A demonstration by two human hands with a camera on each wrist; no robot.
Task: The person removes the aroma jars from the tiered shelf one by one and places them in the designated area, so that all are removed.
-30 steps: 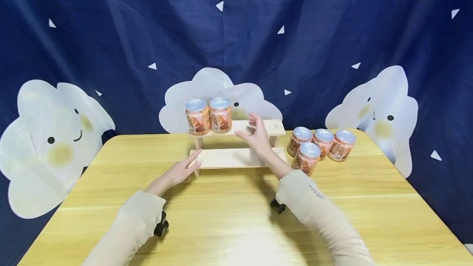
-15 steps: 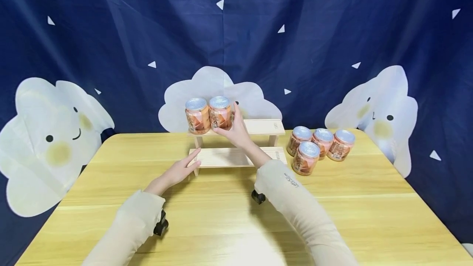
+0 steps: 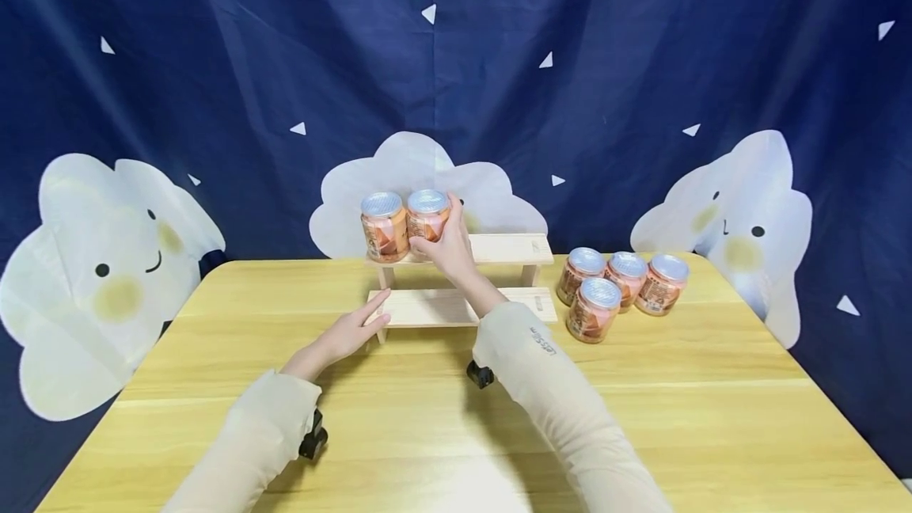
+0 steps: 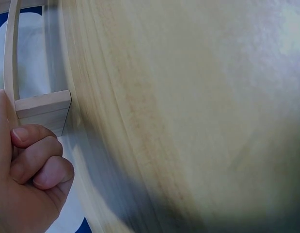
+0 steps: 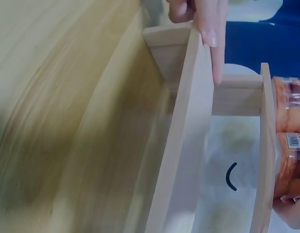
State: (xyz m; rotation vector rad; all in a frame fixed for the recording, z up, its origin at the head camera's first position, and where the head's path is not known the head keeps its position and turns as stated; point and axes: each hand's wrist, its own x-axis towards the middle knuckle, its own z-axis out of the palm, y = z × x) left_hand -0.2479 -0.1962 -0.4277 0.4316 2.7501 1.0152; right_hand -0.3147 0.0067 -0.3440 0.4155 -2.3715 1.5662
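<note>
Atop the shelf (image 3: pixel 509 248), right hand (image 3: pixel 447 250) clamps a jar (image 3: pixel 427 216): repositioning, we judge; next calls for steadiness. Left hand (image 3: pixel 345 335) touches lower tier (image 3: pixel 427 307); grip indeterminable.

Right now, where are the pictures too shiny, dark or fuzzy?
Head view: white glare on the table at bottom centre; left wrist: dim, pale shine at top right, dark shadow toward the bottom; right wrist: dim, table grain soft, shelf edges clearer.
</note>
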